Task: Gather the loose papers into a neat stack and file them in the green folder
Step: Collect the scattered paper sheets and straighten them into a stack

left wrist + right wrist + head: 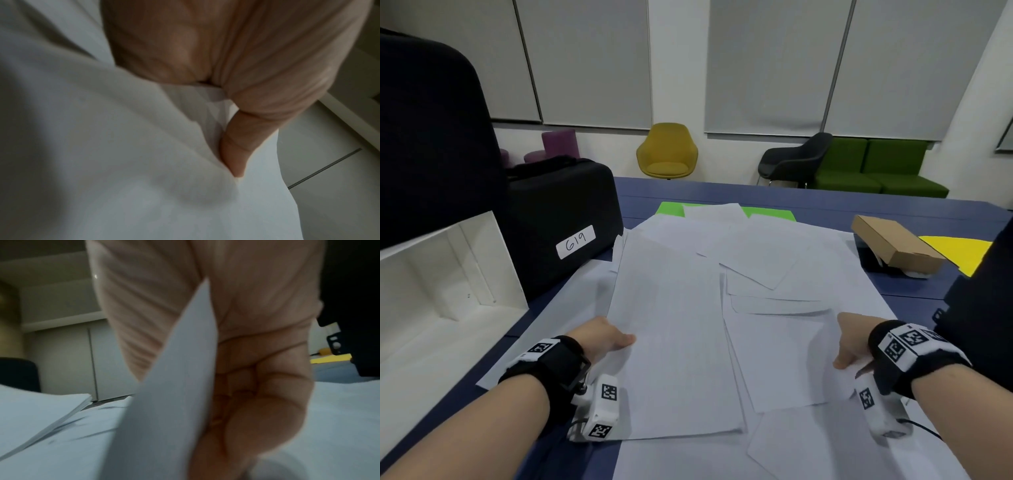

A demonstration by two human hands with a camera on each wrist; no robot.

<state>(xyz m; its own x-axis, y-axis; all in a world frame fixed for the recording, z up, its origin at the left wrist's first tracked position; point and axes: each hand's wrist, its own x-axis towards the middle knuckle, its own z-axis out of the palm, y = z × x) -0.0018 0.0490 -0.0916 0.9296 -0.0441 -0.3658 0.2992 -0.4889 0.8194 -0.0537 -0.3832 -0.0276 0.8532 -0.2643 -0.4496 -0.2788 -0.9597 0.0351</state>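
Head view: we're at the gather step. The loose papers lie all over the blue counter, overlapping each other, not lined up yet. Our left hand pinches the near left edge of a big sheet, thumb on top, other fingers under & hidden. Our right hand grips the right edge of the sheets on its side, thumb down on the paper. The green folder is far ahead of both hands, w/ papers lying over most of it, so only its far edge shows. A brown box sits off past the right hand, a black case off past the left hand.

Left wrist view: the left hand is curled on the paper, one finger tucked into a fold of it. Blurry, so we can't count the sheets.

Right wrist view: the right hand is closed round a sheet that stands up on edge btw thumb & fingers. More papers lie flat by it.

Next, we think: slide both hands in toward each other, bunch the sheets, tap the edges even. Then pull the folder free, since papers cover it.
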